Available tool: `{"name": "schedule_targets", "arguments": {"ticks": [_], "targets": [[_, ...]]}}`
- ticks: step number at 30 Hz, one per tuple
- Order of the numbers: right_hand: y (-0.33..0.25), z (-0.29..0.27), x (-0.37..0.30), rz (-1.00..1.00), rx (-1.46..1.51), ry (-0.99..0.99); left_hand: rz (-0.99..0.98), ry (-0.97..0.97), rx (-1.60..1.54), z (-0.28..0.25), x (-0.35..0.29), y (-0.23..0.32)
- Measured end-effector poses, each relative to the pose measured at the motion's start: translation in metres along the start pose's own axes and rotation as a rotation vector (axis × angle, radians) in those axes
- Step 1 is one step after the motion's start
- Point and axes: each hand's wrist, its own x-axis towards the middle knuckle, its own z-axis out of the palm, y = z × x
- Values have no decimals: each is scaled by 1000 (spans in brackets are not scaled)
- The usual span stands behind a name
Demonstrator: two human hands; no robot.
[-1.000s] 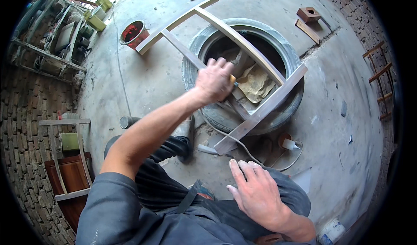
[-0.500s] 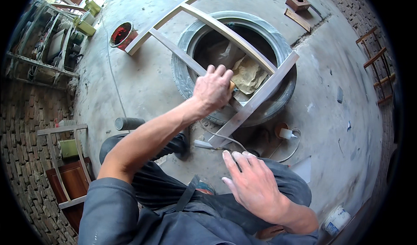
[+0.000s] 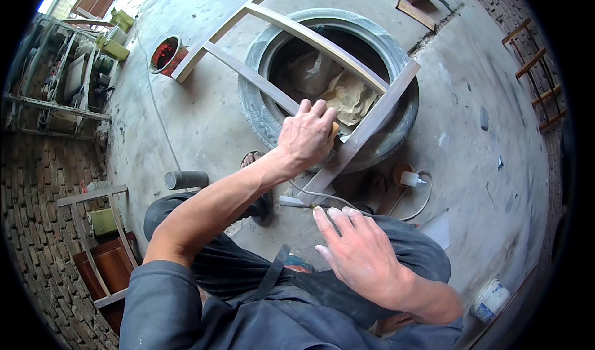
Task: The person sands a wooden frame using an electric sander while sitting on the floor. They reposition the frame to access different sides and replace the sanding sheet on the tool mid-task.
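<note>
A pale wooden frame (image 3: 319, 46) with two long rails and two end pieces lies across a large tyre (image 3: 253, 96). My left hand (image 3: 305, 136) is closed round a small tool with a yellow-orange handle (image 3: 335, 129). The hand sits over the nearer long rail, close to where it meets the right end piece (image 3: 372, 122); most of the tool is hidden beneath the fingers. My right hand (image 3: 362, 248) holds nothing, its fingers apart and whitened at the tips, above my right thigh. Crumpled brown paper (image 3: 350, 99) rests inside the tyre.
A red-stained bucket (image 3: 168, 57) stands by the frame's far left end. Right of my knees are a white squeeze bottle (image 3: 410, 179) and a cable (image 3: 427, 192). A dark cylinder (image 3: 186, 179) lies left. A cluttered metal rack (image 3: 59, 96) stands far left.
My left hand has shifted with the tool along the near rail, closer to the right end piece. The right hand stays open over my thigh. The whole view has shifted slightly.
</note>
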Motion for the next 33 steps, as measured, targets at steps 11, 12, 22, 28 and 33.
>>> {"name": "schedule_targets", "arguments": {"ticks": [11,12,22,28,33], "targets": [[5,2,-3,20,3,18,24,27,17,0,-2,-12],[4,2,-3,18,5,7,39,32,6,2,-3,-6],[5,2,-2,16,23,32,68,-2,23,-5,-1,-16],[1,0,5,2,-1,-43,130,-80,8,4,-1,9],[5,4,4,18,8,4,115,43,28,-2,3,-21]]}}
